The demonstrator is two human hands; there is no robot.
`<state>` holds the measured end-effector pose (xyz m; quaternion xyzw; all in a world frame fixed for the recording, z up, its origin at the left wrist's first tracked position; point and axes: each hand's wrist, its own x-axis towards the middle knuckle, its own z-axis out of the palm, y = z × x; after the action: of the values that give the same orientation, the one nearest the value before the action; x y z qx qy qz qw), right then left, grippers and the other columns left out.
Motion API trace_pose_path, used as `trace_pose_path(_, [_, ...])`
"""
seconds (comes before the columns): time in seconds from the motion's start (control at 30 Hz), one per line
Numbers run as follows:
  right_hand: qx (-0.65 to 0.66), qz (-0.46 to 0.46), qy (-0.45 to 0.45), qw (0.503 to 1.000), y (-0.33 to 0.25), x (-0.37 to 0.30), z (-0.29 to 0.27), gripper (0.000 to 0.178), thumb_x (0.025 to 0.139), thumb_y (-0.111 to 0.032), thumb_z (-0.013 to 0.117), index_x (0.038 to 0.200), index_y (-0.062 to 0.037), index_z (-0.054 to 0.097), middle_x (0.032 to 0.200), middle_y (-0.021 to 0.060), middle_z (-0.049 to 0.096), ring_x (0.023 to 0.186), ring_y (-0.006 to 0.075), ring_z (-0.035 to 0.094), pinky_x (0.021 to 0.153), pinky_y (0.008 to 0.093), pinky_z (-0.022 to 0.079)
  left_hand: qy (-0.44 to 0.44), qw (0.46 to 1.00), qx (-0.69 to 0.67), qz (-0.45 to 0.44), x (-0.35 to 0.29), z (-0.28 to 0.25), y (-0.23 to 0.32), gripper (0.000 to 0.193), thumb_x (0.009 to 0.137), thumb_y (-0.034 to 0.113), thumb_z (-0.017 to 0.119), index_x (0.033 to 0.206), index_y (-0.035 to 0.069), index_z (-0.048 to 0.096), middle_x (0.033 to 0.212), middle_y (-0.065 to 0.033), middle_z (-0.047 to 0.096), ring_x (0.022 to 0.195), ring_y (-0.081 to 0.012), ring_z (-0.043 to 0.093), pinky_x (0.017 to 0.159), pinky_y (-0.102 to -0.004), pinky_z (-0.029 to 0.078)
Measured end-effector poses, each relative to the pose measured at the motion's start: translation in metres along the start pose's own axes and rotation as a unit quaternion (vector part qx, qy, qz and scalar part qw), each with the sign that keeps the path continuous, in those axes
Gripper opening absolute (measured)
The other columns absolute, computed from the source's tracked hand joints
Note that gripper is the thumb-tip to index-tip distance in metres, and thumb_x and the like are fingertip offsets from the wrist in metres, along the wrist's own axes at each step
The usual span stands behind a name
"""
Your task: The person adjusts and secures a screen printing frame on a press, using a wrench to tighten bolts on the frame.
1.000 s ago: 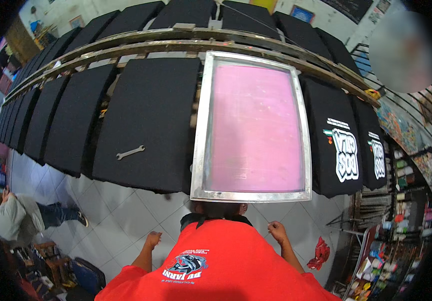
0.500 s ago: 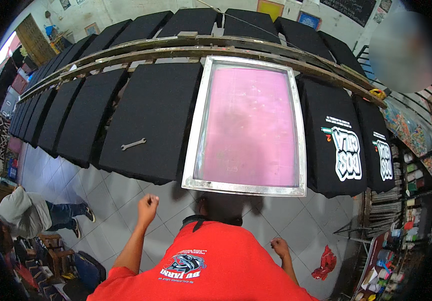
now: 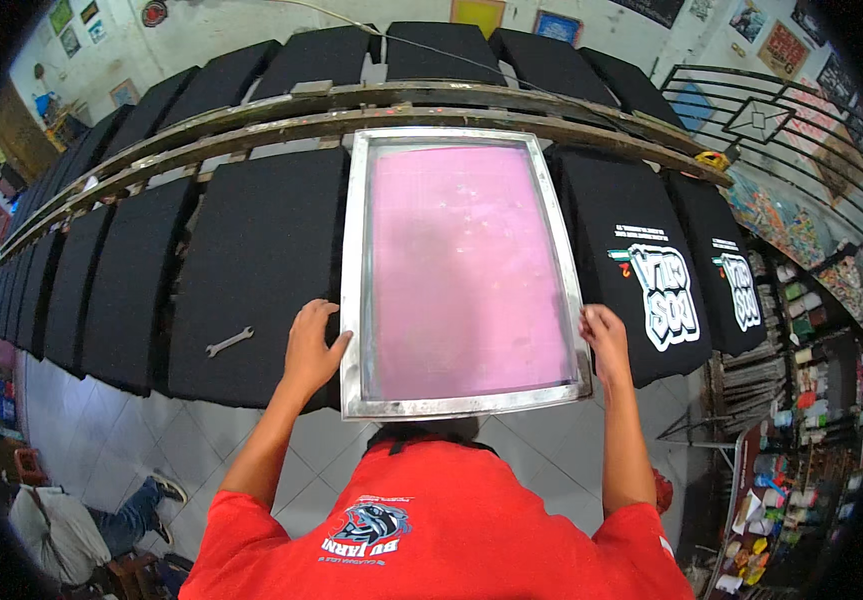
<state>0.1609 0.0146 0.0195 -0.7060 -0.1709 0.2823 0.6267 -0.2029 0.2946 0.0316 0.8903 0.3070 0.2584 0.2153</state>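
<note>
A screen printing frame (image 3: 461,408) with a metal border and pink mesh lies over one of the black boards, tilted slightly. My left hand (image 3: 312,350) is at its left rail, with thumb and fingers apart and the thumb tip at the metal edge. Beside the right rail is my right hand (image 3: 605,342), its fingers curled in close to the edge; whether they grip the rail is hard to see. On the black board to the left rests a metal wrench (image 3: 230,341). A black shirt with a white print (image 3: 663,298) covers the board to the right.
More black-covered boards (image 3: 131,280) run along both sides of a long wooden rail (image 3: 411,116). Another printed black shirt (image 3: 741,290) is farther right. Bottles and jars (image 3: 801,410) crowd shelves at the right. A person in grey (image 3: 61,530) is at the lower left.
Both my hands have risen from my sides to the two side rails of the frame. The whole view has shifted, so the frame appears lower and farther left.
</note>
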Motion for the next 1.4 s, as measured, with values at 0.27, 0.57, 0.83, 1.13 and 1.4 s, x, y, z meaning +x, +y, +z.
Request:
trace_pose_path(0.27, [-0.064, 0.004, 0.046, 0.997, -0.041, 0.135, 0.022, 0.024, 0.089, -0.026, 0.057, 0.097, -0.0042, 0.064, 0.087, -0.0001, 0.060, 0.078, 0.0078, 0.053, 0.069, 0.0216, 0.043, -0.042, 0.999, 0.006, -0.029, 0.044, 0.036, -0.002, 0.047, 0.071, 0.017, 0.071, 0.112, 0.000, 0.053, 0.124, -0.0242, 0.043, 0.117, -0.0410, 0.040, 0.099, -0.0470, 0.032])
trace_pose_path(0.57, [-0.218, -0.142, 0.051, 0.964, -0.038, 0.440, 0.058, 0.032, 0.086, -0.031, 0.061, 0.082, 0.0005, 0.065, 0.074, 0.0038, 0.061, 0.067, 0.0147, 0.056, 0.064, 0.0285, 0.044, -0.095, 0.982, 0.024, -0.162, 0.053, 0.057, -0.005, 0.059, 0.069, 0.016, 0.072, 0.118, -0.001, 0.046, 0.129, -0.0267, 0.037, 0.120, -0.0426, 0.037, 0.099, -0.0479, 0.032])
trace_pose_path(0.83, [-0.381, -0.032, 0.094, 0.919, -0.008, 0.572, 0.100, 0.040, 0.082, -0.028, 0.060, 0.091, 0.0112, 0.063, 0.087, 0.0209, 0.065, 0.075, 0.0296, 0.062, 0.070, 0.0398, 0.045, -0.097, 0.960, 0.003, -0.262, 0.061, 0.080, 0.003, 0.062, 0.067, 0.014, 0.074, 0.119, 0.000, 0.043, 0.133, -0.0283, 0.029, 0.120, -0.0445, 0.035, 0.101, -0.0466, 0.032])
trace_pose_path(1.13, [-0.344, 0.110, -0.050, 0.931, -0.040, 0.575, 0.093, 0.028, 0.076, -0.025, 0.068, 0.089, -0.0003, 0.066, 0.087, 0.0111, 0.061, 0.070, 0.0220, 0.054, 0.059, 0.0394, 0.041, -0.064, 0.968, 0.006, -0.244, 0.056, 0.093, -0.008, 0.060, 0.067, 0.012, 0.073, 0.118, 0.000, 0.044, 0.130, -0.0276, 0.033, 0.118, -0.0444, 0.037, 0.099, -0.0475, 0.032])
trace_pose_path(1.4, [-0.371, 0.113, -0.056, 0.920, -0.024, 0.592, 0.091, 0.033, 0.072, -0.030, 0.075, 0.084, -0.0005, 0.065, 0.079, 0.0078, 0.057, 0.071, 0.0194, 0.054, 0.060, 0.0374, 0.044, -0.051, 0.964, -0.004, -0.261, 0.057, 0.093, -0.009, 0.056, 0.067, 0.012, 0.073, 0.115, 0.001, 0.046, 0.127, -0.0272, 0.035, 0.117, -0.0436, 0.039, 0.097, -0.0459, 0.035])
